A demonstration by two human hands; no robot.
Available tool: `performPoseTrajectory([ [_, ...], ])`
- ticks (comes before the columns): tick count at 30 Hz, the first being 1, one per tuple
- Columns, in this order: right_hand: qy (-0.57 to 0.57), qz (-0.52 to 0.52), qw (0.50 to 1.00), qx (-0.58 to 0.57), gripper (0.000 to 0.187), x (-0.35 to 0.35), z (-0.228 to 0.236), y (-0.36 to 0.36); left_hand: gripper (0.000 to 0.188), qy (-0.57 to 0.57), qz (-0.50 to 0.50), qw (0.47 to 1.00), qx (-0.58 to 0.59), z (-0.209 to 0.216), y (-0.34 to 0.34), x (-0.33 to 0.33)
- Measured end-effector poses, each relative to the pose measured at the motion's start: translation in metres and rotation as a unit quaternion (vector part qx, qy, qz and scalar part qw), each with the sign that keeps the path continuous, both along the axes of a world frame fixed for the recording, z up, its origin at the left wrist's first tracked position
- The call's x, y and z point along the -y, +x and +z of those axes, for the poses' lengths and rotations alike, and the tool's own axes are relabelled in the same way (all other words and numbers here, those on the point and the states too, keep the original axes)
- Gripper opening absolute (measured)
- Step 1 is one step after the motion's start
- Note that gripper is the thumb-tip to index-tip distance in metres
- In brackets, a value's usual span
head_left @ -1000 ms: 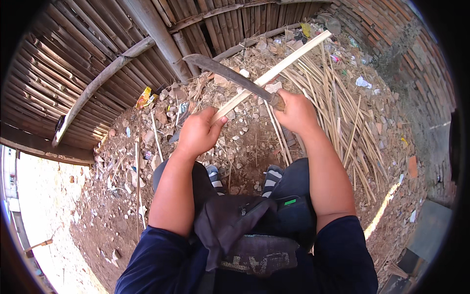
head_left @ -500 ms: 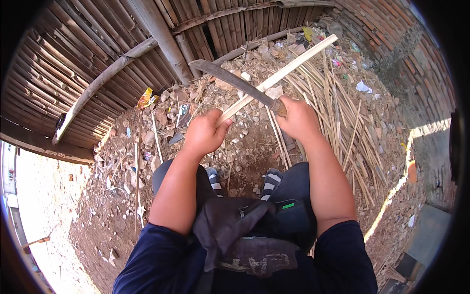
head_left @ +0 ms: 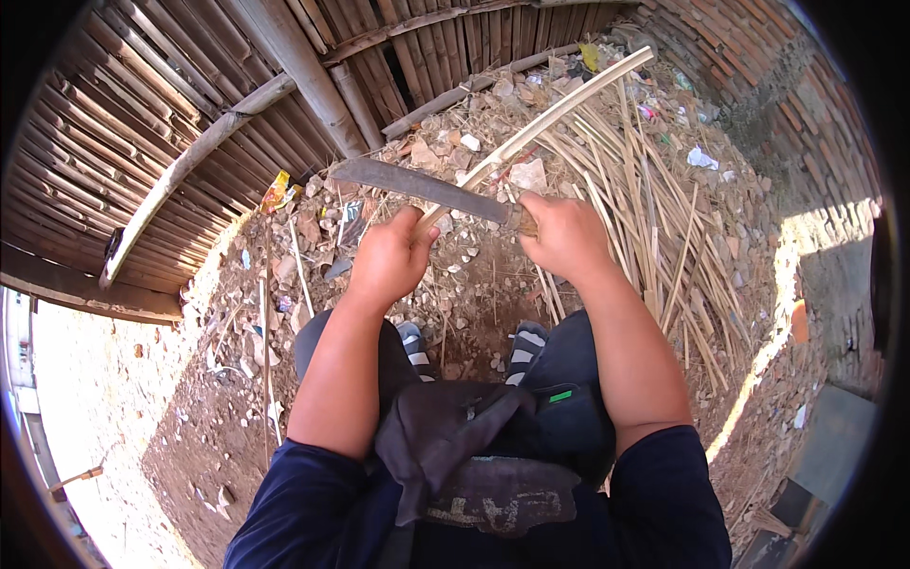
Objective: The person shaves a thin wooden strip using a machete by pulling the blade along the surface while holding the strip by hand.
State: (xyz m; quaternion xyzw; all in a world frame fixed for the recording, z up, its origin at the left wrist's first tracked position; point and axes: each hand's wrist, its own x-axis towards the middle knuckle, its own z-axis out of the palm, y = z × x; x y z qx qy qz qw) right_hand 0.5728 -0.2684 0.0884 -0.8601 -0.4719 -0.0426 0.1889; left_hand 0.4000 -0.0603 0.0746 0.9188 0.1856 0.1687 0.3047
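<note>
My left hand grips the near end of a long pale bamboo strip that slants up and to the right over the rubble. In my right hand is the wooden handle of a dark curved machete. Its blade reaches to the left and lies across the strip just above my left thumb. Both forearms come in from below, over my knees in dark trousers.
A heap of split bamboo strips lies on the ground at the right. Stones, dry straw and litter cover the dirt ahead. A bamboo slat wall with thick poles stands behind, a brick wall at the far right.
The bamboo strip has been pushed farther up and to the right. The machete blade has shifted a little lower along it, toward my left hand.
</note>
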Motion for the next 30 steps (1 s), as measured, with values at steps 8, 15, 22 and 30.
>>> performPoseTrajectory([
  [8,0.062,-0.081,0.994,-0.04,0.038,0.003,0.008,0.017,0.028,-0.013,0.03,0.999,-0.009,-0.001,-0.001,-0.007],
  [15,0.04,-0.043,0.993,-0.104,0.036,0.001,-0.001,0.021,0.032,0.064,0.009,0.998,0.022,-0.006,0.0,0.001],
  [22,0.012,-0.104,0.976,-0.192,0.043,-0.002,0.003,0.022,0.031,0.083,0.054,0.995,0.007,-0.008,0.0,0.003],
  [30,0.061,-0.035,0.971,-0.23,0.044,0.002,-0.003,0.028,0.028,0.093,0.027,0.993,-0.064,-0.006,0.004,0.007],
])
